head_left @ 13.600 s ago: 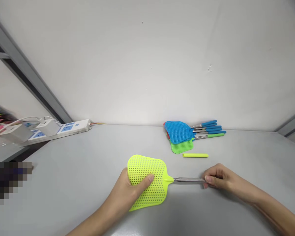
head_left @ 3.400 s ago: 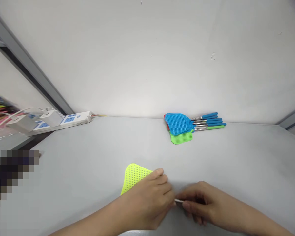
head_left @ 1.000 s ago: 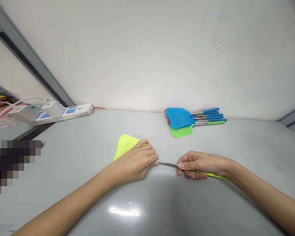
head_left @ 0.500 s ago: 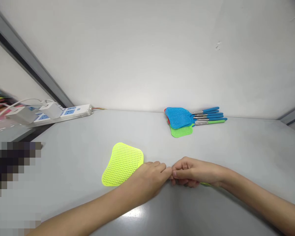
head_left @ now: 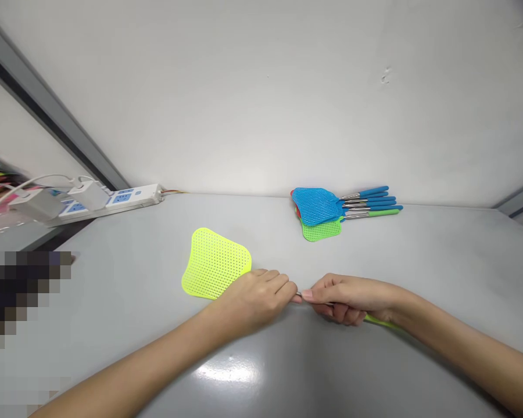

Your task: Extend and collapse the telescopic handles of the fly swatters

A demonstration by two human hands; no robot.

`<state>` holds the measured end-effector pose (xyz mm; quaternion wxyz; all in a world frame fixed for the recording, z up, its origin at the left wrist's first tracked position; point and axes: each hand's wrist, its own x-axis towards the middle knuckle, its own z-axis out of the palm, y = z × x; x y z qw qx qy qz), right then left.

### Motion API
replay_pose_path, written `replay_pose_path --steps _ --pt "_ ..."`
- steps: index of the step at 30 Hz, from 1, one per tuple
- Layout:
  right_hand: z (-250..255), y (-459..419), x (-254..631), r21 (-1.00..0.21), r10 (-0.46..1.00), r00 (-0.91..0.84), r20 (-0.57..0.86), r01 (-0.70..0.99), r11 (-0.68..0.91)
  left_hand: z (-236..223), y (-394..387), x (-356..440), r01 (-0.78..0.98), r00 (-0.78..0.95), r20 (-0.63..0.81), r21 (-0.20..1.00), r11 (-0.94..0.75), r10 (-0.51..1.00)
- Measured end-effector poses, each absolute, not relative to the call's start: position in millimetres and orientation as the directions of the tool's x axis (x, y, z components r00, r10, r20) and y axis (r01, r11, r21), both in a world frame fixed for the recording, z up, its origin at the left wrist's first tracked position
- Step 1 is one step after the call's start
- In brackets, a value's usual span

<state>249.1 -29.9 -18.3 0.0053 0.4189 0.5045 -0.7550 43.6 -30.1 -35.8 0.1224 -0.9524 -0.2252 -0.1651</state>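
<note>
A fly swatter with a yellow-green perforated head (head_left: 218, 264) is held in both hands above the grey table (head_left: 126, 273). My left hand (head_left: 261, 295) is closed around it near the head, hiding the neck. My right hand (head_left: 342, 296) grips farther along, its thumb and finger pinching the thin metal shaft (head_left: 299, 294). A bit of shaft shows between the two hands. The green handle (head_left: 381, 321) sticks out below my right palm and wrist.
Near the wall, a pile of fly swatters (head_left: 318, 206) lies with several blue handles and one green handle pointing right. At the left stands a white power strip (head_left: 135, 197) with plugged-in adapters and cables. Colourful packages (head_left: 0, 186) sit beyond the frame bar.
My left hand has shifted slightly left and away from my right hand, opening a small gap where the metal shaft shows. The yellow-green head has moved up and turned slightly.
</note>
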Motion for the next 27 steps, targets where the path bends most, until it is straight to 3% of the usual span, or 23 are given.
replay_pose_path --steps 11,20,27 --pt "-21.3 -30.2 250.8 -0.789 0.491 -0.623 -0.609 0.411 -0.457 -30.9 -20.2 34.2 0.475 0.837 0.364 -0.114 -0.873 0.408" --pt "-26.2 -24.2 259.8 -0.79 0.387 -0.743 -0.547 0.305 -0.532 -32.5 -16.5 29.2 0.466 0.849 0.316 -0.069 -0.882 0.424" --pt "-27.9 -28.5 258.2 -0.816 0.403 -0.757 -0.514 0.286 -0.503 -37.2 -33.9 38.1 0.506 0.833 0.27 -0.018 -0.862 0.483"
